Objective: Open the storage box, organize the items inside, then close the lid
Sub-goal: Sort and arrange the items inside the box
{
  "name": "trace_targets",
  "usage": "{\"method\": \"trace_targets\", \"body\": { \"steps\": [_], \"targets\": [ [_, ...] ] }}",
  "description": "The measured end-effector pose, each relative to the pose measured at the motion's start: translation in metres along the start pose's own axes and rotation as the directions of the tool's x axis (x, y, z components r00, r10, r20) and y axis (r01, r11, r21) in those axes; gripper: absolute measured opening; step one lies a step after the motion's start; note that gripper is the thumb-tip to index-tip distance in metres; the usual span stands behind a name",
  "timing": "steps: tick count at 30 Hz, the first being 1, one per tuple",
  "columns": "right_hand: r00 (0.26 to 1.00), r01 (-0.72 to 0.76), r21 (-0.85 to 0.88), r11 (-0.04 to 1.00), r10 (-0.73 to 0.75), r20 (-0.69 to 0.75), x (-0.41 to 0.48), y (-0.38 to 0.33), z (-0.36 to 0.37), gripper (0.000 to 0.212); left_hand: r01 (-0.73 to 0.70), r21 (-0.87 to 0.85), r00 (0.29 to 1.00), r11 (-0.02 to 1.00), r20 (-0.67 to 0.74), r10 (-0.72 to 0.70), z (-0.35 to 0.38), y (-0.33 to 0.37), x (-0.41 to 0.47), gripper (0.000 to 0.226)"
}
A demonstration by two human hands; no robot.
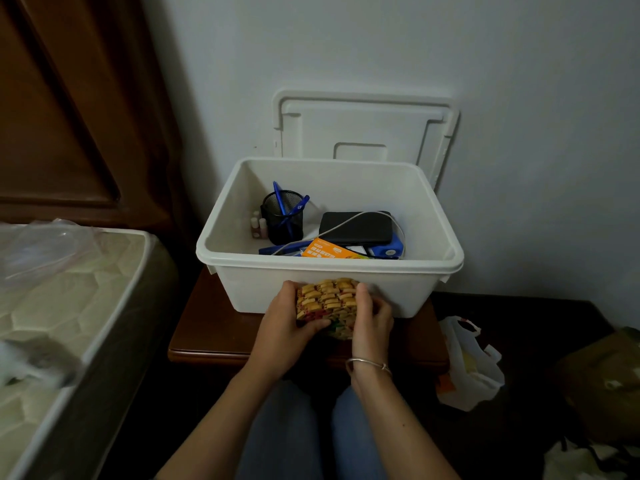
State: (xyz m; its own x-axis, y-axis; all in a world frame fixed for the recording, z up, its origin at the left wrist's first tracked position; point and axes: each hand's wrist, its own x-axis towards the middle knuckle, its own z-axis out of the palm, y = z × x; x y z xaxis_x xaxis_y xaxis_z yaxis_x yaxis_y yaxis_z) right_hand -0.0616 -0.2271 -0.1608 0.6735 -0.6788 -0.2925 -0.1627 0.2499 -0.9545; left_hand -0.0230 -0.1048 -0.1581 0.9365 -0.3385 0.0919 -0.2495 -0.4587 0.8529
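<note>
Both hands — left hand [287, 315], right hand [372, 318] — gripping woven pouch [327, 301], before open storage box [329, 268]

A bedroom in a home. Left of the fingers [289, 289], which grip a woven pouch [327, 299], a quilted mattress [86, 289] with a piped edge lies below a dark wooden panel [69, 116], a crumpled clear bag [38, 251] on it. Beneath the fingers stands a small wooden nightstand [207, 323], set against a plain white wall [519, 98]. Just beyond them a white plastic box [398, 289] holds household odds: pens [278, 199] in a mesh cup [282, 223], small bottles [259, 226], a cable [346, 221]. Right of the fingers a white shopping bag [464, 358] and an olive bag [602, 375] sit on the dark floor [519, 313].
</note>
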Motion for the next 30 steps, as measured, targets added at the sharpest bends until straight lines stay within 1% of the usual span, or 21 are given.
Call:
{"method": "trace_targets", "body": {
  "steps": [1, 3, 4, 5, 6, 7, 8, 9, 10, 12, 14, 16, 18, 20, 22, 24, 25, 27, 28, 30],
  "targets": [
    [0.998, -0.008, 0.004, 1.000, 0.008, 0.056, 0.000, -0.002, -0.004, 0.048, 0.006, -0.016, 1.000, 1.000, 0.010, -0.006, -0.002, 0.000, -0.002, 0.049],
    [0.984, -0.028, 0.006, 1.000, 0.027, 0.178, 0.002, -0.005, -0.014, 0.073, 0.017, -0.036, 1.000, 0.999, -0.011, -0.018, -0.006, 0.002, -0.008, 0.048],
    [0.973, -0.006, 0.006, 1.000, 0.005, 0.232, 0.001, -0.007, -0.021, 0.081, 0.031, -0.077, 0.999, 0.997, -0.025, -0.033, -0.009, 0.003, -0.013, 0.046],
    [0.959, 0.040, 0.015, 0.999, -0.043, 0.281, 0.000, -0.008, -0.029, 0.083, 0.055, -0.161, 0.998, 0.985, -0.029, -0.061, -0.013, 0.004, -0.018, 0.045],
    [0.941, 0.077, 0.031, 0.997, -0.083, 0.328, -0.002, -0.010, -0.036, 0.082, 0.090, -0.287, 0.995, 0.954, -0.017, -0.099, -0.017, 0.006, -0.023, 0.046],
    [0.920, 0.090, 0.044, 0.995, -0.100, 0.379, -0.002, -0.011, -0.044, 0.081, 0.137, -0.432, 0.990, 0.892, 0.017, -0.143, -0.020, 0.007, -0.028, 0.048],
    [0.895, 0.086, 0.042, 0.995, -0.095, 0.435, -0.003, -0.011, -0.051, 0.083, 0.190, -0.561, 0.981, 0.806, 0.070, -0.182, -0.023, 0.008, -0.034, 0.051],
    [0.865, 0.078, 0.018, 0.997, -0.077, 0.496, -0.005, -0.011, -0.058, 0.085, 0.241, -0.650, 0.970, 0.720, 0.130, -0.208, -0.024, 0.008, -0.039, 0.055],
    [0.831, 0.069, -0.012, 0.998, -0.051, 0.554, -0.007, -0.013, -0.063, 0.086, 0.283, -0.704, 0.959, 0.651, 0.187, -0.214, -0.024, 0.009, -0.044, 0.059],
    [0.785, 0.031, -0.039, 0.999, 0.000, 0.619, -0.013, -0.017, -0.070, 0.087, 0.325, -0.763, 0.945, 0.558, 0.280, -0.168, -0.022, 0.009, -0.053, 0.064],
    [0.797, 0.031, -0.048, 0.998, 0.005, 0.605, -0.019, -0.017, -0.073, 0.081, 0.340, -0.784, 0.940, 0.519, 0.304, -0.156, -0.020, 0.009, -0.060, 0.063],
    [0.818, 0.129, -0.090, 0.988, -0.055, 0.573, -0.027, -0.016, -0.070, 0.068, 0.327, -0.769, 0.944, 0.549, 0.241, -0.225, -0.015, 0.009, -0.064, 0.064],
    [0.819, 0.285, -0.156, 0.946, -0.156, 0.552, -0.034, -0.012, -0.066, 0.061, 0.291, -0.729, 0.948, 0.620, 0.131, -0.291, -0.009, 0.007, -0.067, 0.063],
    [0.808, 0.392, -0.181, 0.902, -0.243, 0.537, -0.036, -0.011, -0.066, 0.060, 0.234, -0.696, 0.959, 0.679, 0.050, -0.279, -0.006, 0.008, -0.065, 0.058],
    [0.790, 0.463, -0.187, 0.866, -0.308, 0.530, -0.029, -0.017, -0.070, 0.061, 0.177, -0.624, 0.978, 0.761, 0.027, -0.205, -0.011, 0.009, -0.059, 0.054],
    [0.761, 0.533, -0.215, 0.818, -0.353, 0.544, -0.018, -0.025, -0.074, 0.061, 0.113, -0.496, 0.994, 0.861, 0.052, -0.101, -0.021, 0.009, -0.047, 0.053],
    [0.738, 0.569, -0.231, 0.789, -0.367, 0.566, -0.012, -0.030, -0.075, 0.061, 0.084, -0.448, 0.994, 0.890, 0.096, -0.045, -0.025, 0.009, -0.039, 0.055],
    [0.691, 0.640, -0.271, 0.719, -0.385, 0.612, 0.000, -0.037, -0.072, 0.062, 0.054, -0.406, 0.981, 0.912, 0.193, 0.028, -0.027, 0.009, -0.024, 0.062],
    [0.671, 0.669, -0.291, 0.684, -0.387, 0.633, 0.005, -0.039, -0.070, 0.061, 0.053, -0.389, 0.976, 0.920, 0.217, 0.036, -0.026, 0.009, -0.017, 0.062],
    [0.647, 0.704, -0.328, 0.630, -0.380, 0.661, 0.016, -0.039, -0.065, 0.059, 0.067, -0.370, 0.976, 0.927, 0.219, 0.016, -0.020, 0.005, -0.006, 0.056]
  ]
}}
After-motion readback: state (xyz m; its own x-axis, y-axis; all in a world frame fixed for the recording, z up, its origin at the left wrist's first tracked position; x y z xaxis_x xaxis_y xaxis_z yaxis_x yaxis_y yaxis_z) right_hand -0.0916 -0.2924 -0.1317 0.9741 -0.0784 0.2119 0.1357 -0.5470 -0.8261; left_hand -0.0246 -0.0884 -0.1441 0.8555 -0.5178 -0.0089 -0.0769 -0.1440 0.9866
